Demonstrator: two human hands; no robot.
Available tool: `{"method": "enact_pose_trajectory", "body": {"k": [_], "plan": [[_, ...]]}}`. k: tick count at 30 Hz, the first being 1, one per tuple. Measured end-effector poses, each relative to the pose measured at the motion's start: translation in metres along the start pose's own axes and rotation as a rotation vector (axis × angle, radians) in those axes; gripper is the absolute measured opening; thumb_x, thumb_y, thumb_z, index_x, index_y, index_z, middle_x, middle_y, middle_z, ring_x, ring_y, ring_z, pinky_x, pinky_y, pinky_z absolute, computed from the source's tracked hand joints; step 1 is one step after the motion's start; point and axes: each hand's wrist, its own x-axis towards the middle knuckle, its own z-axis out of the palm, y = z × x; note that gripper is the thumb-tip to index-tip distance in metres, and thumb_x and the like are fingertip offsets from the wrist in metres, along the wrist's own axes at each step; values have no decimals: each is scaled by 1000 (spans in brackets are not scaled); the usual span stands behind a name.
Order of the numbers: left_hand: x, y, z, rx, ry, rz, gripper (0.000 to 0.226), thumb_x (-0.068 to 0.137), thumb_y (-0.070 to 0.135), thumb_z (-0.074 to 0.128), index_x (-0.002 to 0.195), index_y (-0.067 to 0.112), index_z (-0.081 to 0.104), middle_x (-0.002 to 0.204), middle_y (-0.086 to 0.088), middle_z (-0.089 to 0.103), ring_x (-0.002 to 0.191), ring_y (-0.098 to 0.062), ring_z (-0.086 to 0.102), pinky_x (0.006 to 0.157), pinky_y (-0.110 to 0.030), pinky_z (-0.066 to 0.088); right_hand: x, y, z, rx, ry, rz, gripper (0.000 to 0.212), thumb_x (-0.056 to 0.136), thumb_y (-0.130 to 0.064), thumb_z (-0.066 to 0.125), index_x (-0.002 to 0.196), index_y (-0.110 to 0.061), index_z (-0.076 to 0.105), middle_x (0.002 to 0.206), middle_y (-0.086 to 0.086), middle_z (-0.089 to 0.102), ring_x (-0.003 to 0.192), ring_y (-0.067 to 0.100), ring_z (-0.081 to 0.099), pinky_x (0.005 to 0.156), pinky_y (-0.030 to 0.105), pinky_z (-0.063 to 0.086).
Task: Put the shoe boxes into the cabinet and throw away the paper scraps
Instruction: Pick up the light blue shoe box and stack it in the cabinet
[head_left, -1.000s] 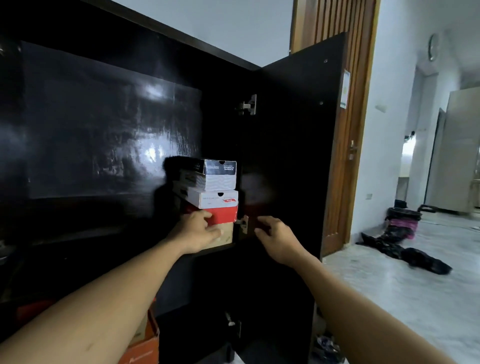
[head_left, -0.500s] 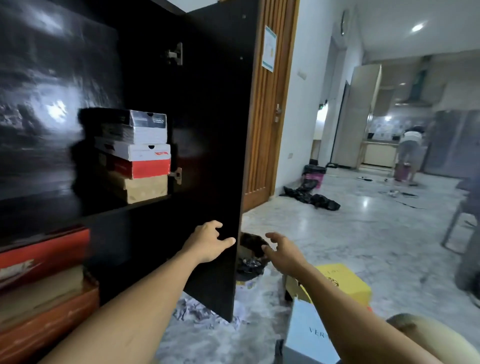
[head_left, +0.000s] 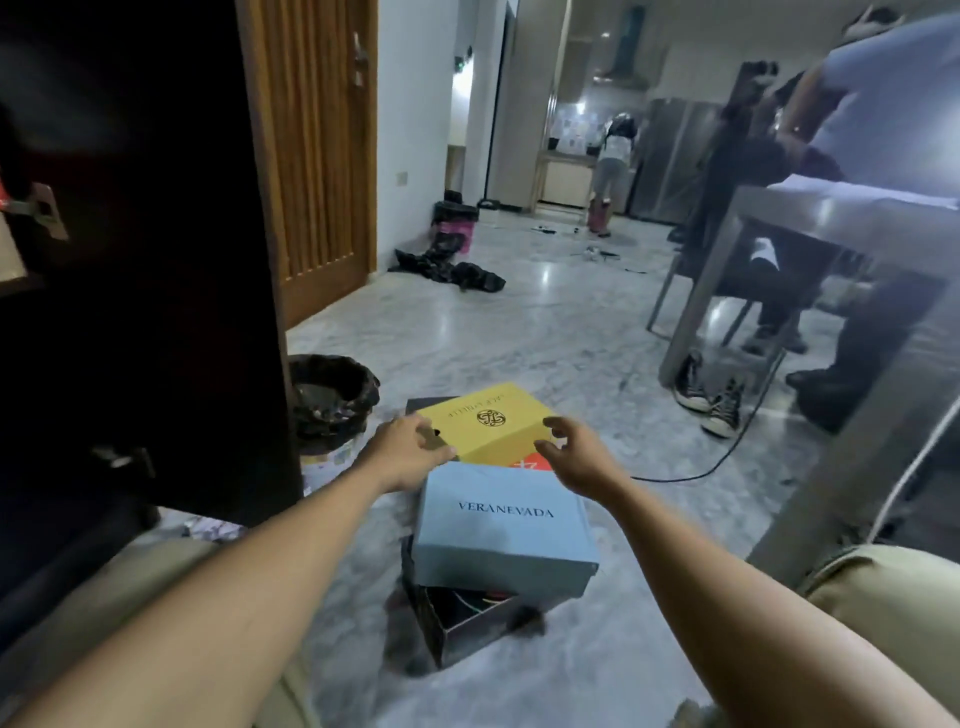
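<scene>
While both forearms stretch forward over the marble floor (head_left: 519, 332), the nearest thing to the person is a dark open box (head_left: 467, 618) lying on its side, and a pale blue shoe box (head_left: 501, 525) printed VERANEVADA sits on top of it. Just beyond the blue shoe box lies a yellow shoe box (head_left: 488, 423) with a round emblem on its lid, resting on other boxes of which an orange corner and a dark edge show. The left hand (head_left: 410, 452) touches the near left corner of the yellow shoe box, its fingers curled loosely and close together against the edge. The right hand (head_left: 574, 457) hovers at the near right corner of the yellow shoe box, fingers spread and bent, thumb apart from them, not clearly touching the cardboard. Left of the yellow shoe box stands a bin (head_left: 330, 395) lined with a black bag, and crumpled paper scraps (head_left: 215, 530) lie on the floor at the foot of the dark cabinet door (head_left: 156, 260), left of the blue shoe box. Right of the yellow shoe box, a black cable (head_left: 701, 467) runs past a pair of sneakers (head_left: 709, 397) under a grey table (head_left: 810, 244). Farther off, beyond the yellow shoe box, dark clothes (head_left: 452, 267) lie beside a wooden door (head_left: 317, 156).
</scene>
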Motion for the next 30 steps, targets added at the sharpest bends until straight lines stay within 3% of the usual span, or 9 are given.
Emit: {"method": "enact_pose_trajectory", "body": {"k": [6,10,13,16,18,20,22,26,30], "plan": [[26,-47,63,5,-84,-84,79,72,62,74,136,20,53,133,-2,61,119,-19,58,97,-37,49,1,87,21,18,-20,129,55,96,-25,61,145,-7,45,147,13,50,134,26,49,105,32,40],[45,-108,107,-14,-79,-76,108,47,88,72,141,49,38,138,16,54,126,-13,53,100,-45,50,-7,138,42,130,-22,242,81,83,-40,77,148,-9,40,145,6,47,129,22,49,102,35,44],[28,-105,113,-92,-34,-36,106,48,67,89,138,59,34,132,25,55,121,-4,54,98,-38,50,-15,164,55,213,-59,308,114,67,-53,86,156,-14,25,156,6,34,142,23,37,110,41,41],[23,-102,119,-200,-45,-66,100,54,30,98,108,83,33,116,38,47,108,11,49,87,-22,44,-18,184,67,279,-83,332,129,60,-52,91,159,-18,15,161,4,26,147,23,32,111,40,40],[28,-113,125,-244,-64,-60,99,49,28,100,116,71,40,115,32,55,111,6,55,80,-15,46,-18,191,74,327,-98,329,125,59,-44,95,157,-23,20,156,0,33,142,20,39,106,34,45],[33,-123,130,-264,-77,-52,104,41,35,101,129,46,45,118,22,64,115,-5,60,81,-20,50,-17,197,80,369,-93,285,103,56,-39,97,139,-44,36,145,-8,47,132,14,50,98,30,51],[35,-128,133,-289,-94,-49,115,37,41,101,136,43,42,123,23,63,117,-4,59,89,-28,51,-15,203,85,396,-92,219,90,56,-33,98,120,-58,40,132,-17,57,121,6,57,92,30,56],[36,-132,138,-303,-113,-52,135,35,42,101,148,43,28,135,24,55,124,-3,53,97,-31,49,-14,207,89,408,-89,186,96,55,-31,99,124,-60,39,128,-26,57,119,-4,56,91,26,55],[38,-139,143,-316,-108,-42,131,37,32,101,146,44,31,127,29,58,121,-2,54,90,-25,48,-12,210,90,400,-103,169,105,55,-44,97,141,-46,37,134,-22,57,125,5,56,97,46,55]]}}
